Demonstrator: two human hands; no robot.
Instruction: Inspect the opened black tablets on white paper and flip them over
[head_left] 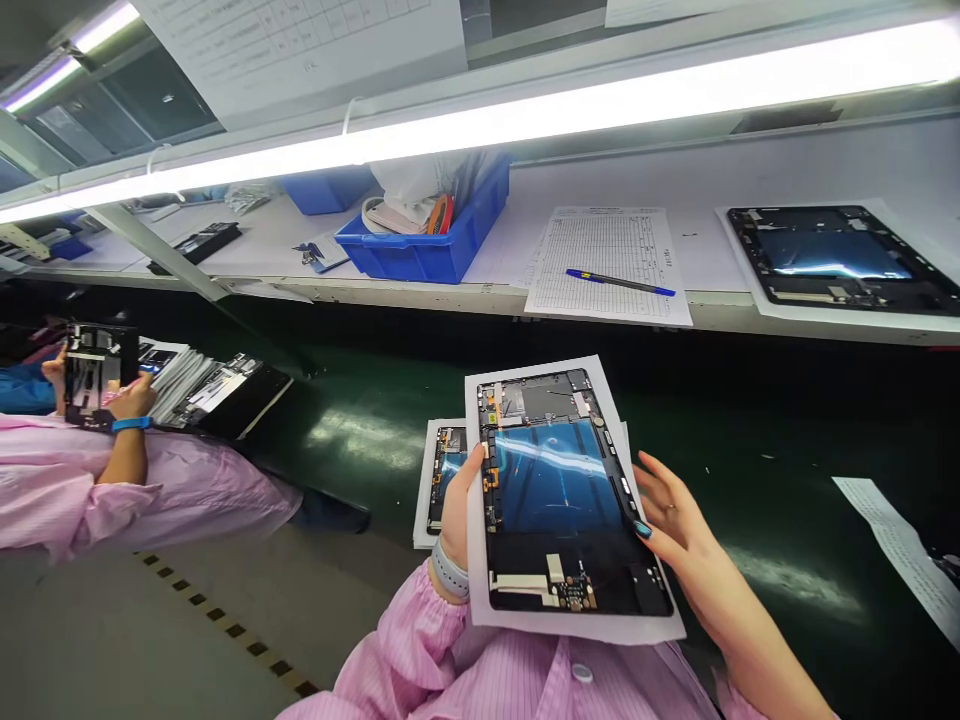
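An opened tablet [559, 510] lies on a white paper sheet [585, 628] in front of my body. Its inside faces up, with a shiny blue-filmed battery area, small circuit boards and orange flex cables. My left hand [457, 505] grips the left edge of the tablet and sheet, thumb on top; its other fingers are hidden underneath. At the right edge is my right hand [675, 520], fingers spread apart, the thumb tip at the tablet's rim; I cannot tell whether it presses. Behind the held one, a second opened tablet [448, 470] on paper is partly covered.
On the shelf stand a blue bin [420, 255] with tools and bags, a printed form [600, 245], a pen [621, 282] and another opened tablet [840, 255]. At the left, a co-worker in a pink sleeve [60, 480] holds a device near stacked parts [225, 390].
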